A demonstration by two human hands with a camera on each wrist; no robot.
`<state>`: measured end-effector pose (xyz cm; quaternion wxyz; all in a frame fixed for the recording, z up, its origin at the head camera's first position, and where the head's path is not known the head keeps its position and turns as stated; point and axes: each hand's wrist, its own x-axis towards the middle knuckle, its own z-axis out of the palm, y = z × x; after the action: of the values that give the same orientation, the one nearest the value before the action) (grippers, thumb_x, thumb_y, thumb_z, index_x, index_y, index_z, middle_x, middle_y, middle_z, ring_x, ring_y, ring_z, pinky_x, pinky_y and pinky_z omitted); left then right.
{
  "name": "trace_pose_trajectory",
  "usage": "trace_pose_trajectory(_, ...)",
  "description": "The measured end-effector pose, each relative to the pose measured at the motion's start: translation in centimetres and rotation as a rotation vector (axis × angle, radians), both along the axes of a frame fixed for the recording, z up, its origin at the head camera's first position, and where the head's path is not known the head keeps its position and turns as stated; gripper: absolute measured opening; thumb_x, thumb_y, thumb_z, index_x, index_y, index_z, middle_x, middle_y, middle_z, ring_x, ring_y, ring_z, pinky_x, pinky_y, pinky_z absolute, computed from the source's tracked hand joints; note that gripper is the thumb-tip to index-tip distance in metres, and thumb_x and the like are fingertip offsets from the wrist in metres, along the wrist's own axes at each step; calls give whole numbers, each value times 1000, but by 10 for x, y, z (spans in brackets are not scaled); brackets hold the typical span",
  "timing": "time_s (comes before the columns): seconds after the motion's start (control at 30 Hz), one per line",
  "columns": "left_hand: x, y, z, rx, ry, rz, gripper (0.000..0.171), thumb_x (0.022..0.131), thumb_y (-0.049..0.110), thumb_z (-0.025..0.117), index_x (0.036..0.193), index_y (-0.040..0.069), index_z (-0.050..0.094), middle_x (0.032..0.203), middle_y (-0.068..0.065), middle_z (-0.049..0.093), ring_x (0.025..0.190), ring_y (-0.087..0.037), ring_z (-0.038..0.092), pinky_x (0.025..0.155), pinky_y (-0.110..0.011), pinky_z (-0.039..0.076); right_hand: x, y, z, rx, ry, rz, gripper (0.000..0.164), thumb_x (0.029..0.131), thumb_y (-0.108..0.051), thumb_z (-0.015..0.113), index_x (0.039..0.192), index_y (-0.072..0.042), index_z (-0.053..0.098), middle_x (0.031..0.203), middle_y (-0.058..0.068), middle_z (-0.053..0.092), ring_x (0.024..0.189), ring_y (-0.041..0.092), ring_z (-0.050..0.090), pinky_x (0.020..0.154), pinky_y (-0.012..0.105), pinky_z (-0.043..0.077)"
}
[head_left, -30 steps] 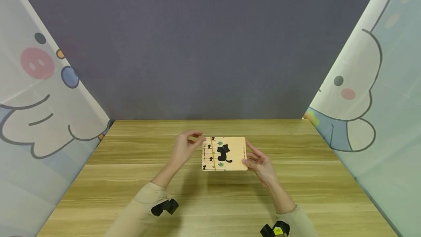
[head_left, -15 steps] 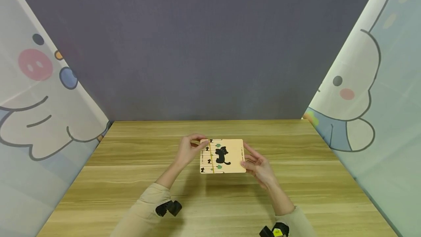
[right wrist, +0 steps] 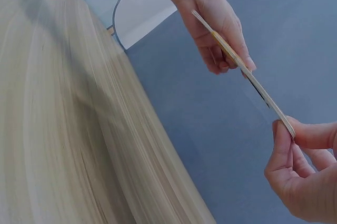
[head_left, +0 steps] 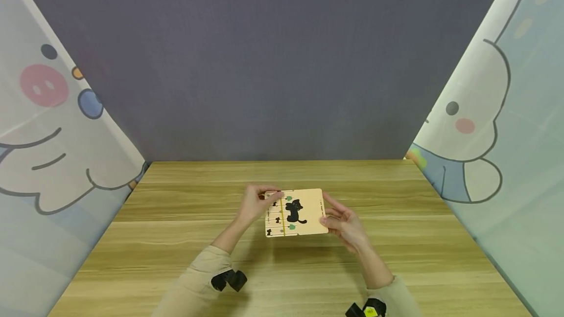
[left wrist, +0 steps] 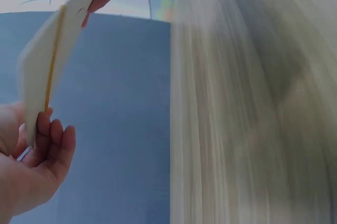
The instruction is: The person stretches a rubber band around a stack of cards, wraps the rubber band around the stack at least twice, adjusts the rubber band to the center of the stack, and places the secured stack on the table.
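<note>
A thin, flat cream pad (head_left: 310, 212), layered at its edge and printed with a black cat and green trees, is held above the table. Around its left part runs a yellow band (head_left: 283, 219). My left hand (head_left: 253, 204) pinches the pad's upper left corner, thumb on the printed face and fingers behind. On the opposite side my right hand (head_left: 351, 230) pinches the right edge between thumb and fingers. In the right wrist view the pad (right wrist: 268, 98) appears edge-on between both hands.
Beneath the hands lies a wood-grain table (head_left: 308, 278), with shadows falling on it. A dark grey panel (head_left: 282, 62) rises at its back edge. Cartoon-printed sheets (head_left: 44, 160) hang along both sides. Black wrist cameras (head_left: 229, 280) sit on the sleeves.
My left hand has closed on the pad's upper left corner, its thumb sliding farther over the face. The pad has shifted slightly left and toward me, tilting a little. The right hand keeps its grip.
</note>
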<state>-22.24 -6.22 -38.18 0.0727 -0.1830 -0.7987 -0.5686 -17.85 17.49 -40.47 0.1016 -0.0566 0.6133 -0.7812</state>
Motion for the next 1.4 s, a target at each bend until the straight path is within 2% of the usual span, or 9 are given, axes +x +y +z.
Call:
trace_pose_trajectory(0.2, -4, 2, -9, 2, -4, -57, 21, 80, 21, 66, 92, 4, 69, 91, -7, 67, 85, -14, 61, 80, -39, 48, 2, -4, 0, 15, 3, 17, 69, 77, 12, 58, 137, -6, 29, 93, 5, 61, 70, 12, 58, 57, 21, 48)
trace_pose_trajectory(0.27, -4, 1, -8, 1, -7, -58, 21, 80, 22, 67, 93, 6, 70, 92, -6, 67, 84, -13, 61, 78, -36, 49, 2, -4, -1, 1, -5, 10, 69, 77, 12, 58, 137, -5, 29, 92, 5, 61, 69, 12, 57, 57, 20, 47)
trace_pose_trajectory(0.43, -6, -2, -1, -23, 19, -46, 20, 81, 20, 66, 95, 6, 69, 89, -5, 67, 66, -7, 57, 54, -23, 48, 2, -2, -1, -24, -24, 1, 69, 77, 13, 57, 137, -6, 28, 91, 4, 60, 70, 11, 57, 55, 17, 44)
trace_pose_trajectory(0.63, -10, -7, 7, -60, 1, -53, 14, 78, 15, 68, 88, 5, 70, 84, -5, 67, 59, -11, 56, 50, -21, 46, 4, -1, 2, -25, -27, -15, 70, 77, 12, 57, 137, -6, 28, 90, 4, 57, 68, 11, 56, 55, 17, 43)
trace_pose_trajectory(0.87, -8, -5, 5, -68, -20, -73, 12, 78, 13, 69, 86, 5, 71, 84, -8, 68, 39, -3, 30, 36, -17, 27, 6, -3, 1, -9, -9, -20, 69, 77, 11, 59, 137, -7, 31, 91, 4, 59, 67, 11, 56, 53, 18, 44)
trace_pose_trajectory(0.97, -5, -2, 3, -49, -37, -84, 14, 78, 14, 68, 88, 4, 71, 86, -8, 67, 46, -1, 44, 41, -18, 37, 7, -4, 1, 5, -2, -14, 69, 76, 11, 60, 137, -6, 31, 90, 4, 59, 66, 10, 56, 52, 18, 44)
trace_pose_trajectory(1.07, -4, 2, 1, -33, -54, -97, 16, 79, 14, 67, 90, 3, 70, 89, -9, 67, 71, -9, 60, 62, -26, 51, 8, -6, 1, 16, 0, -2, 69, 76, 11, 60, 137, -5, 31, 91, 5, 59, 66, 10, 56, 53, 18, 44)
trace_pose_trajectory(1.17, -3, 4, 0, -35, -44, -94, 18, 79, 14, 67, 91, 1, 69, 92, -9, 67, 87, -18, 61, 79, -35, 49, 8, -7, 3, 20, -13, -5, 69, 76, 12, 59, 137, -6, 31, 91, 5, 59, 66, 11, 56, 53, 18, 44)
trace_pose_trajectory(1.4, -5, 5, 2, -47, 2, -107, 18, 80, 12, 66, 92, -1, 69, 91, -12, 66, 83, -21, 63, 73, -29, 51, 9, -7, 3, 14, -44, -31, 69, 77, 13, 58, 137, -7, 31, 92, 6, 58, 68, 11, 56, 54, 18, 43)
